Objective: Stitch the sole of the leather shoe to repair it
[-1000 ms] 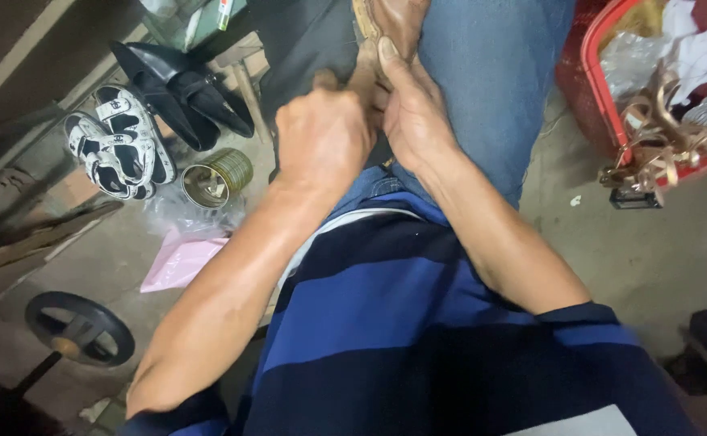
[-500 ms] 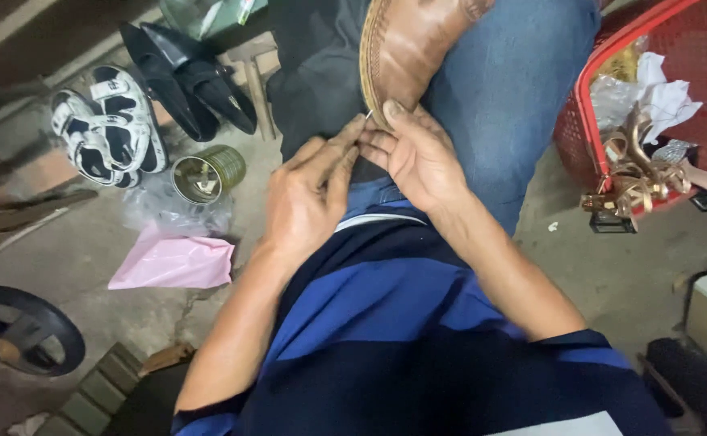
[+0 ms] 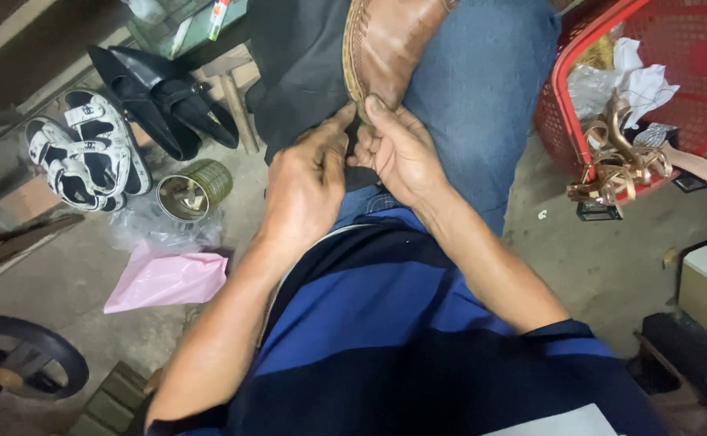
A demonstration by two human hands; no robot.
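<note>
A brown leather shoe (image 3: 390,44) lies on my lap, on a black cloth (image 3: 297,73) and my blue jeans. Its near end points toward me, and its pale stitched sole edge faces left. My left hand (image 3: 305,186) pinches at that near end with thumb and fingertips. My right hand (image 3: 398,149) grips the same end from the right, thumb pressed on the leather. Both hands touch each other at the shoe's edge.
On the floor at left lie black-and-white sandals (image 3: 87,153), black pointed shoes (image 3: 164,97), an open tin can (image 3: 192,187), a pink plastic bag (image 3: 168,278) and a black wheel (image 3: 23,355). A red basket (image 3: 692,89) with gold heeled sandals (image 3: 612,161) stands at right.
The view has tilted so more of the brown shoe shows. My hands stay together at its near end, shifting slightly along the edge.
</note>
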